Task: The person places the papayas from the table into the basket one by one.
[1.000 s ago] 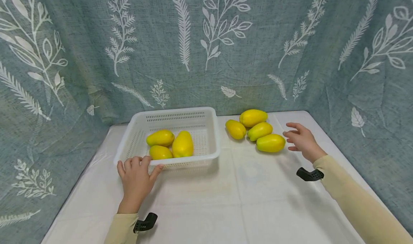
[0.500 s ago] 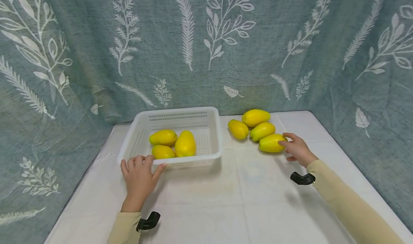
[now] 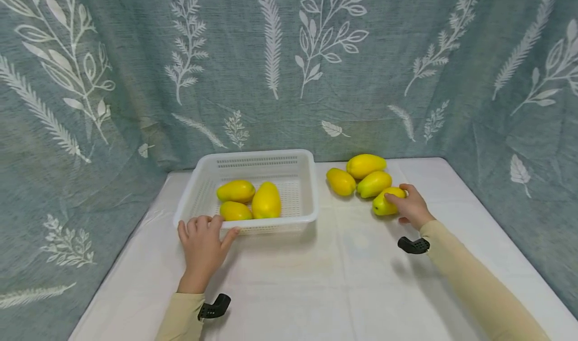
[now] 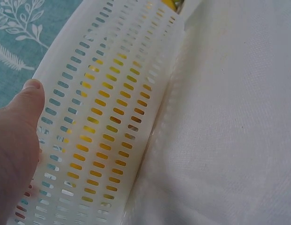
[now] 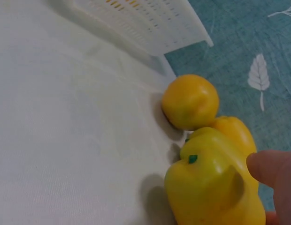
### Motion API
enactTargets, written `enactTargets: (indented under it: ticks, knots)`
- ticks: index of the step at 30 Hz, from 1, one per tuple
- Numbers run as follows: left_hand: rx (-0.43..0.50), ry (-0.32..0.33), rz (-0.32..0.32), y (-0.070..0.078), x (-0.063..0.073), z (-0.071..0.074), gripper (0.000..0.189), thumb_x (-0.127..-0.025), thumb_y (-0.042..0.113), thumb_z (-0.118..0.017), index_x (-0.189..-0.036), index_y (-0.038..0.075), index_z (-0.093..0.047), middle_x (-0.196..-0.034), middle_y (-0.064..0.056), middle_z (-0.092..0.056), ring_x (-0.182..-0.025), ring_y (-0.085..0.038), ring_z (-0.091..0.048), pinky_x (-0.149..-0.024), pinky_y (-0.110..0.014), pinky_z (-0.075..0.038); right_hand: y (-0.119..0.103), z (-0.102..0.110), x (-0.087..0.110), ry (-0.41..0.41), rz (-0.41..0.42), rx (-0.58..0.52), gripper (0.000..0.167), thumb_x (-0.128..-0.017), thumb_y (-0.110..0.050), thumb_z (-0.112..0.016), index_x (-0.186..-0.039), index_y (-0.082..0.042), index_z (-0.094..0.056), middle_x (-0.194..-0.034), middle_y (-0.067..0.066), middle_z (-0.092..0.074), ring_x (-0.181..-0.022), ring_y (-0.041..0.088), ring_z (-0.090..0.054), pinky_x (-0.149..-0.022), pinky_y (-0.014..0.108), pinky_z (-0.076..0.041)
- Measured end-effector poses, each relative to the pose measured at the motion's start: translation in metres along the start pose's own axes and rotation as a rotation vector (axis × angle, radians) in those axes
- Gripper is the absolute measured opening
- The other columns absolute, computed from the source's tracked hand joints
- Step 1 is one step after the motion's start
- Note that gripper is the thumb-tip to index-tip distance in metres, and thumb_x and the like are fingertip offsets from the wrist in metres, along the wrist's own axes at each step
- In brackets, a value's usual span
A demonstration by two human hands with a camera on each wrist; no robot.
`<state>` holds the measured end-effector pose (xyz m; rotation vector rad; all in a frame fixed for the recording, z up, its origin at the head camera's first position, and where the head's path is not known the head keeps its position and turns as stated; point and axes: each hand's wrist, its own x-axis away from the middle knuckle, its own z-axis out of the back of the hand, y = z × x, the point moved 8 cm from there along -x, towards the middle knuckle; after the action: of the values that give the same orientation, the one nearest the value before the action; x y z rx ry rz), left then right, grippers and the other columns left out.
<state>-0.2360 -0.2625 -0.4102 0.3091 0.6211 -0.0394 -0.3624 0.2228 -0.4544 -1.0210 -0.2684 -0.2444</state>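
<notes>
My left hand [image 3: 203,248] grips the near rim of a white plastic basket [image 3: 266,224] at its left corner, thumb outside the wall. In the left wrist view the thumb [image 4: 30,101] lies along the slotted basket wall [image 4: 101,117]. Three yellow papayas [image 3: 266,200] lie inside the basket. On the right, my right hand [image 3: 413,208] holds a yellow-green papaya [image 3: 383,205] between thumb and fingers; most of the fingers are hidden behind it. The right wrist view shows this papaya [image 5: 211,187] with a small green stem nub, the thumb [image 5: 265,168] at its side.
Three more papayas [image 3: 375,184] lie close together on the white cloth [image 3: 293,286], just beyond the held one. The basket stands left of them, near the table's back edge. A blue-green curtain [image 3: 271,120] with white leaf prints hangs behind and at both sides.
My right hand has moved left to the nearest papaya and taken hold of it, turning its end toward me. The left hand stays on the basket rim. The head view has shifted slightly.
</notes>
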Motion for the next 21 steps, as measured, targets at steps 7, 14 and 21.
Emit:
enactTargets:
  ticks: [7,14,21]
  knots:
    - [-0.002,-0.004,-0.005,0.003,-0.003,-0.003,0.044,-0.087,0.038,-0.075,-0.106,-0.001,-0.063,-0.104,-0.028,-0.06,-0.109,-0.052,-0.049,-0.109,-0.074,-0.018,0.004,0.003,-0.001,0.053,0.001,-0.032,0.085,-0.102,-0.038,-0.056,-0.162,-0.003,-0.007,-0.164,0.03,-0.017,-0.139,0.045,-0.04,-0.097,0.049,-0.055]
    - [-0.009,0.01,-0.006,0.0,0.0,0.0,0.044,-0.086,0.038,-0.075,-0.105,0.0,-0.063,-0.102,-0.027,-0.06,-0.11,-0.053,-0.049,-0.109,-0.074,-0.018,0.002,-0.001,-0.003,0.073,0.004,-0.068,0.08,-0.099,-0.027,-0.057,-0.161,-0.004,-0.013,-0.161,0.031,-0.023,-0.133,0.042,-0.044,-0.086,0.04,-0.056]
    - [-0.003,0.024,-0.016,0.001,0.002,0.002,0.046,-0.085,0.038,-0.076,-0.105,-0.001,-0.061,-0.1,-0.028,-0.058,-0.106,-0.052,-0.048,-0.108,-0.072,-0.018,-0.009,0.012,0.005,0.129,0.01,-0.106,0.077,-0.096,-0.027,-0.054,-0.161,-0.006,-0.019,-0.16,0.028,-0.027,-0.13,0.04,-0.046,-0.081,0.037,-0.056]
